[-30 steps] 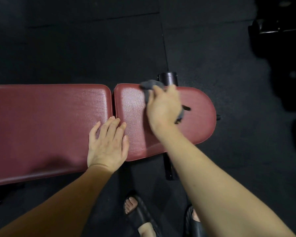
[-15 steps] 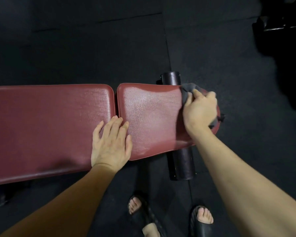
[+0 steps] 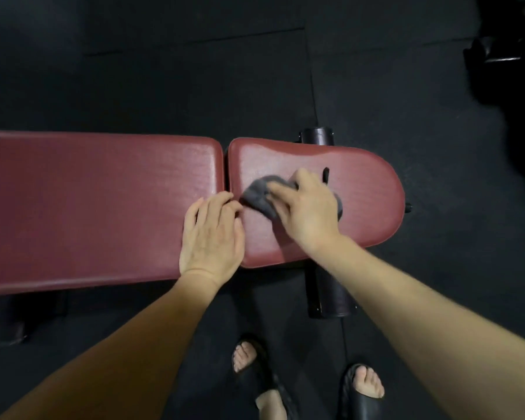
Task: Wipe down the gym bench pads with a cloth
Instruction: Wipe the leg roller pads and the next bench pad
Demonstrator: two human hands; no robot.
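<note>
A dark red gym bench lies across the view, made of a long back pad [image 3: 88, 207] on the left and a shorter rounded seat pad [image 3: 367, 189] on the right. My right hand [image 3: 308, 213] presses a crumpled grey cloth [image 3: 259, 197] onto the seat pad near its left end, with fingers spread over the cloth. My left hand [image 3: 211, 234] rests flat at the gap between the two pads, fingers straight, its fingertips close to the cloth. A wet sheen shows along the seat pad's far side.
A black roller [image 3: 328, 292] of the bench frame sticks out below the seat pad, and its far end [image 3: 317, 136] shows above. Black rubber floor mats surround the bench. My feet in black sandals [image 3: 364, 389] stand at the bottom. Dark equipment [image 3: 503, 50] sits top right.
My right hand has swept the cloth leftward from the seat pad's rounded right end to its left part, close to my left hand. The left hand has stayed in place.
</note>
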